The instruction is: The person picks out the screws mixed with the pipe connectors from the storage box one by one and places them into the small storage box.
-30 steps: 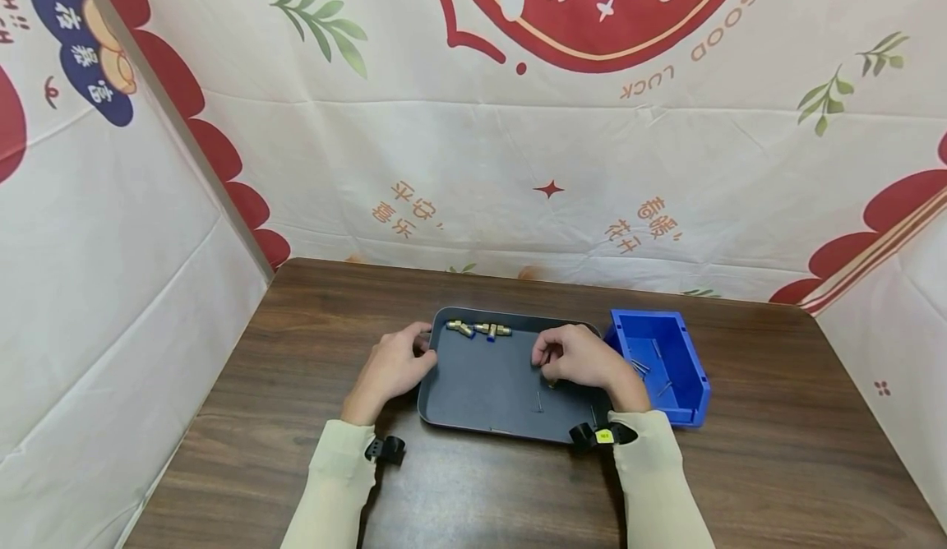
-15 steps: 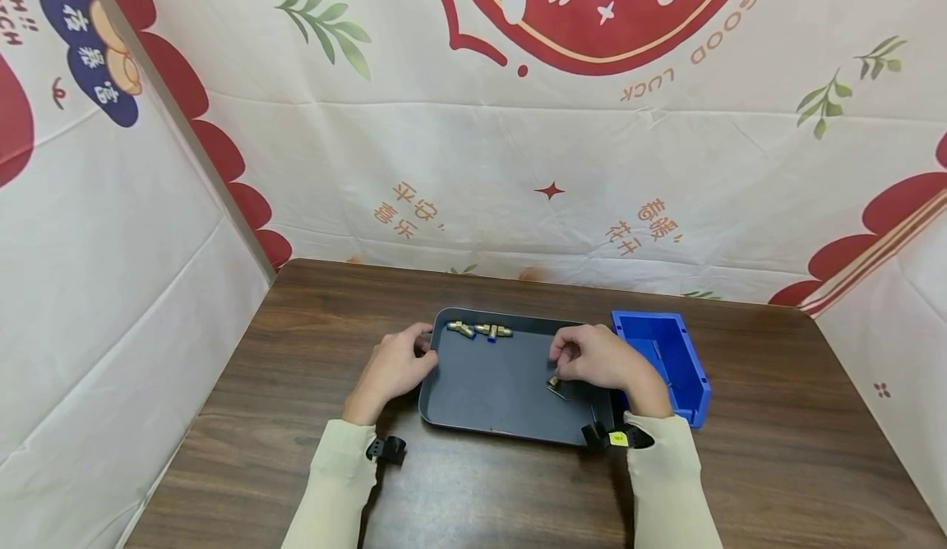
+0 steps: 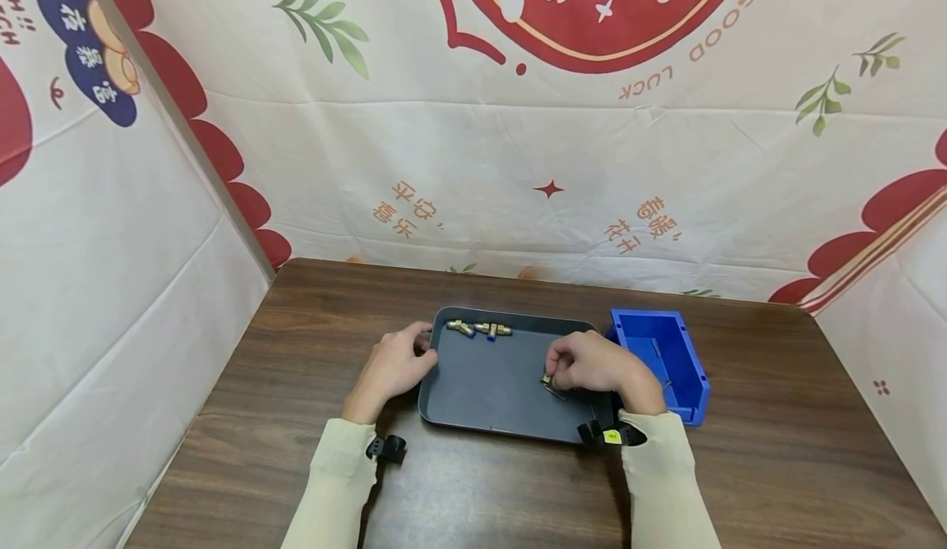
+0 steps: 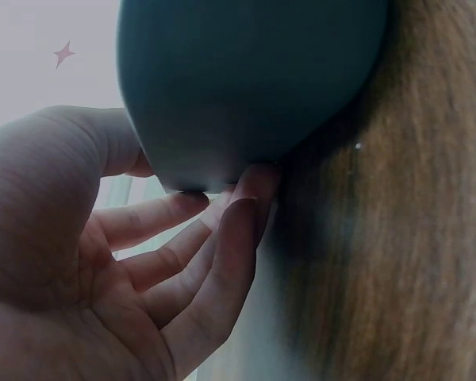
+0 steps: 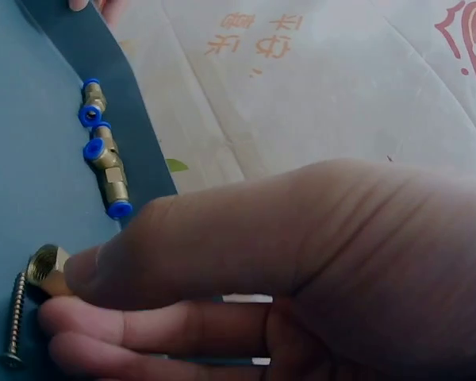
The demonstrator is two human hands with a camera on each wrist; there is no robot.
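My left hand [image 3: 392, 364] holds the left end of the dark grey tray [image 3: 481, 397], thumb at its rim and fingertips against the outer wall in the left wrist view. Low over the tray's right half, my right hand [image 3: 592, 362] pinches a brass hex nut [image 5: 47, 268] between thumb and fingers; its threaded opening faces outward. Right beside the nut lies a screw [image 5: 16, 321], head toward the bottom of the right wrist view. Two brass fittings with blue ends, one Y-shaped [image 3: 460, 328] and one T-shaped [image 3: 492, 330], lie along the tray's far wall.
A blue plastic bin [image 3: 695, 372] stands just right of the tray, with a few thin metal pieces [image 3: 667, 385] inside. Both rest on a brown wooden table [image 3: 459, 500]. Printed white cloth [image 3: 473, 146] hangs behind and at both sides.
My right hand has shifted right with the nut, then slightly back left. The screw, earlier apart and pointing forward, now lies slanted close to the nut. My left hand keeps its place.
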